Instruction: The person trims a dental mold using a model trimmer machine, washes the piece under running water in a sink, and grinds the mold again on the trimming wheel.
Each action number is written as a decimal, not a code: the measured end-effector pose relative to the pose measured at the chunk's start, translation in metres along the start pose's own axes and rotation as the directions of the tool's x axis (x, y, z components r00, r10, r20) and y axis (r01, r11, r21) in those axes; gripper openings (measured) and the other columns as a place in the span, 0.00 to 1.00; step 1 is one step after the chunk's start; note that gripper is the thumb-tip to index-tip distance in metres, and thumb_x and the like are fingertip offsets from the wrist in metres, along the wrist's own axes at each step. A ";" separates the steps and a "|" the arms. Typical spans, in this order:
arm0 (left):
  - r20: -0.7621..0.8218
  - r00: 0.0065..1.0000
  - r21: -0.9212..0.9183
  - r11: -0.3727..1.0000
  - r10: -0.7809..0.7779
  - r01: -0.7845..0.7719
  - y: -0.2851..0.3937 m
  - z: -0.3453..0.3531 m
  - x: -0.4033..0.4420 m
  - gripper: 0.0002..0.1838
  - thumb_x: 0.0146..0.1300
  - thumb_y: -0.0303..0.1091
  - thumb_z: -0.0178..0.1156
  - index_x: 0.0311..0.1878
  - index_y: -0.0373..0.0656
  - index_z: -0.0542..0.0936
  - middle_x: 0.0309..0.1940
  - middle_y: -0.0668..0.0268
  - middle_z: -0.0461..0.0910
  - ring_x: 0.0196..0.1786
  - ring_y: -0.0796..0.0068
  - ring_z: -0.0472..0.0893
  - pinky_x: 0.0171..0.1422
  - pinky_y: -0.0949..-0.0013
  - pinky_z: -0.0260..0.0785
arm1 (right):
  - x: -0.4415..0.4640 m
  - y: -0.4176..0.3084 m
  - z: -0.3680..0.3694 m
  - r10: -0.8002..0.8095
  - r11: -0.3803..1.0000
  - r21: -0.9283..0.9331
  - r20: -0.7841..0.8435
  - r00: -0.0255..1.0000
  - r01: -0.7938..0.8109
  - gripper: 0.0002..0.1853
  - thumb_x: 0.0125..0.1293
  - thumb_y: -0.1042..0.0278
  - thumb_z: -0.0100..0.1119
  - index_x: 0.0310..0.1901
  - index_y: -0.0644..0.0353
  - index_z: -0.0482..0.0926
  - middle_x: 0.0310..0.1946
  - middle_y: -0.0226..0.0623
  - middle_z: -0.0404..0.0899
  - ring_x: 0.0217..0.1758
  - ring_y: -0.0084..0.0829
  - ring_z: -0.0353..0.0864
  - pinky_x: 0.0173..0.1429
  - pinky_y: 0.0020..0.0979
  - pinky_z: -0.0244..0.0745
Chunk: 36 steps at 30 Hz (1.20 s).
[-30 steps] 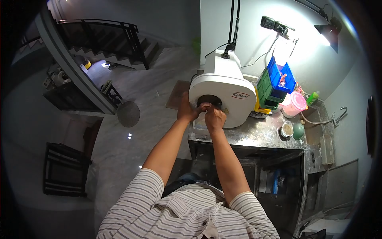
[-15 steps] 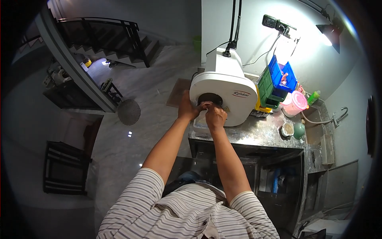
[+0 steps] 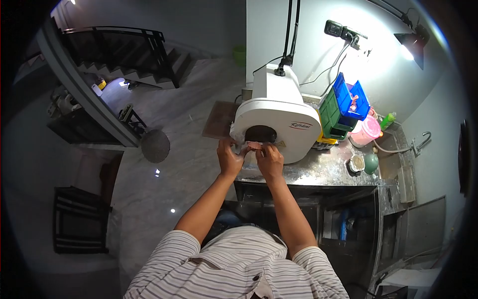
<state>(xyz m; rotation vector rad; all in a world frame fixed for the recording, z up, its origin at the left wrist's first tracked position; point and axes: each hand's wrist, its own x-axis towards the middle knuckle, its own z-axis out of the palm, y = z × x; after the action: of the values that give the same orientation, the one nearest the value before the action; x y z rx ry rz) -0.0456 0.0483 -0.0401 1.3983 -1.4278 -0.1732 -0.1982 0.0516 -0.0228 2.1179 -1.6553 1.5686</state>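
Pinching a pink piece (image 3: 254,145) (round opening (image 3: 261,133) beyond)

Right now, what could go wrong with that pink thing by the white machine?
The small pink piece seems held only by the fingertips of the left hand and right hand, so it might slip and drop. Both hands are close to the dark round opening of the white machine, so fingers could get hurt if something inside is spinning; I can't tell.

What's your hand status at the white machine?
Right hand gripping small pink piece. Left hand close by, contact unclear. Piece just below dark opening in view; nothing visibly between them.
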 end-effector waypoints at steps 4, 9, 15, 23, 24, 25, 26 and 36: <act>0.162 0.957 -0.057 0.970 0.242 -0.235 0.023 -0.020 0.005 0.24 0.51 0.32 0.77 0.50 0.39 0.78 0.45 0.55 0.80 0.49 0.47 0.79 0.54 0.50 0.69 | 0.001 -0.007 -0.014 0.028 0.999 0.041 0.010 1.000 -0.029 0.08 0.57 0.73 0.71 0.36 0.61 0.81 0.32 0.41 0.84 0.33 0.41 0.88 0.37 0.37 0.84; 0.233 0.924 -0.216 0.943 0.303 -0.255 0.035 -0.021 0.011 0.18 0.58 0.25 0.70 0.52 0.38 0.80 0.47 0.56 0.83 0.52 0.50 0.82 0.57 0.55 0.74 | -0.003 -0.015 -0.025 0.234 0.905 0.349 0.070 0.970 -0.244 0.10 0.57 0.80 0.72 0.37 0.63 0.79 0.34 0.39 0.84 0.33 0.30 0.89 0.37 0.28 0.84; 0.266 0.935 -0.322 0.936 0.233 -0.142 0.043 -0.021 0.013 0.11 0.64 0.22 0.63 0.49 0.40 0.80 0.42 0.55 0.82 0.45 0.50 0.84 0.48 0.55 0.77 | 0.000 -0.026 -0.042 0.243 0.832 0.476 0.147 0.959 -0.284 0.08 0.63 0.82 0.67 0.42 0.65 0.80 0.35 0.36 0.83 0.35 0.26 0.89 0.38 0.26 0.84; 0.193 0.978 -0.506 0.846 -0.077 0.167 0.049 0.011 -0.003 0.08 0.68 0.26 0.64 0.48 0.36 0.81 0.41 0.62 0.86 0.43 0.71 0.84 0.50 0.66 0.77 | 0.004 -0.011 -0.033 0.345 0.840 0.333 0.281 0.896 -0.428 0.11 0.72 0.68 0.62 0.44 0.70 0.83 0.30 0.41 0.88 0.34 0.28 0.90 0.40 0.30 0.83; 0.194 0.978 -0.500 0.851 -0.071 0.161 0.048 0.017 -0.002 0.08 0.68 0.26 0.64 0.48 0.36 0.81 0.41 0.62 0.86 0.43 0.71 0.84 0.50 0.66 0.77 | 0.010 -0.013 -0.033 0.375 0.810 0.342 0.321 0.870 -0.475 0.12 0.73 0.66 0.61 0.43 0.70 0.83 0.29 0.42 0.88 0.31 0.29 0.90 0.39 0.30 0.83; 0.195 0.969 -0.509 0.829 -0.152 0.232 0.047 0.022 0.000 0.08 0.68 0.27 0.65 0.48 0.36 0.82 0.41 0.62 0.86 0.42 0.73 0.84 0.49 0.66 0.77 | 0.013 -0.015 -0.033 0.403 0.778 0.349 0.361 0.841 -0.523 0.13 0.73 0.65 0.61 0.41 0.71 0.83 0.28 0.43 0.88 0.29 0.30 0.89 0.37 0.30 0.83; 0.198 0.952 -0.517 0.801 -0.232 0.303 0.045 0.025 -0.001 0.09 0.69 0.28 0.65 0.48 0.35 0.83 0.40 0.63 0.87 0.41 0.75 0.84 0.48 0.67 0.77 | 0.012 -0.016 -0.029 0.406 0.773 0.357 0.358 0.841 -0.525 0.13 0.73 0.65 0.61 0.41 0.71 0.83 0.28 0.43 0.88 0.29 0.30 0.89 0.37 0.30 0.83; 0.180 0.925 -0.274 0.886 -0.334 0.373 0.059 0.024 0.010 0.09 0.70 0.28 0.61 0.45 0.32 0.85 0.35 0.49 0.87 0.37 0.60 0.87 0.43 0.60 0.74 | 0.010 -0.021 0.007 0.443 0.874 0.205 0.031 0.896 -0.440 0.15 0.70 0.62 0.59 0.32 0.67 0.84 0.25 0.56 0.82 0.29 0.55 0.85 0.33 0.45 0.79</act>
<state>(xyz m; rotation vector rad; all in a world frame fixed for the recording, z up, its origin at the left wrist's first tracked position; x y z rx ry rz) -0.0975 0.0453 -0.0017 1.3951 -1.1724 -0.7032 -0.1792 0.0496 -0.0082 1.8856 -2.1781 1.9472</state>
